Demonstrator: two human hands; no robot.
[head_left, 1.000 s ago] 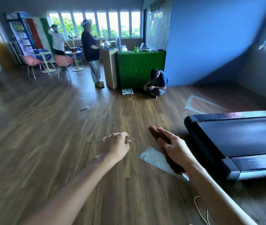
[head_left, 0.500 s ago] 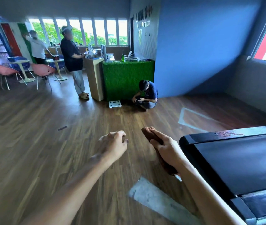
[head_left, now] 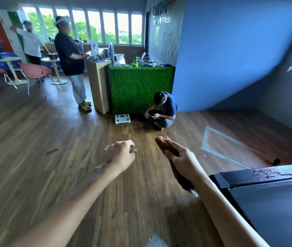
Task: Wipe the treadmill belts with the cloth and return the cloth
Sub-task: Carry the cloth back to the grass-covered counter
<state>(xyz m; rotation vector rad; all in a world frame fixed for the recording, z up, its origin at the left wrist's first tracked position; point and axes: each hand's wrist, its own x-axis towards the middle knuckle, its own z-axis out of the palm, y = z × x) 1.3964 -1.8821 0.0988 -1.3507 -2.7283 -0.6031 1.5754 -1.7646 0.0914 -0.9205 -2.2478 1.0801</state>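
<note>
A: Cloth status?
B: The brown cloth is gripped lengthwise in the right hand. The fingers are laid along it and curled round it. One end sticks out past the fingertips; the other hangs out behind the palm.
A: Why bunched?
B: It is judged a carry grip, not a wiping grip. Nothing is spread flat and nothing is pressed.
A: Belt?
B: The treadmill belt lies right of the fingers and back behind the wrist, apart from the cloth. No contact is made.
A: Left hand?
B: The left hand is held just left of the cloth tip, fingers loosely curled, nothing held. It is likely kept free.
A: Stage?
B: It cannot be told whether wiping is finished. The cloth's return spot is not identified.
</note>
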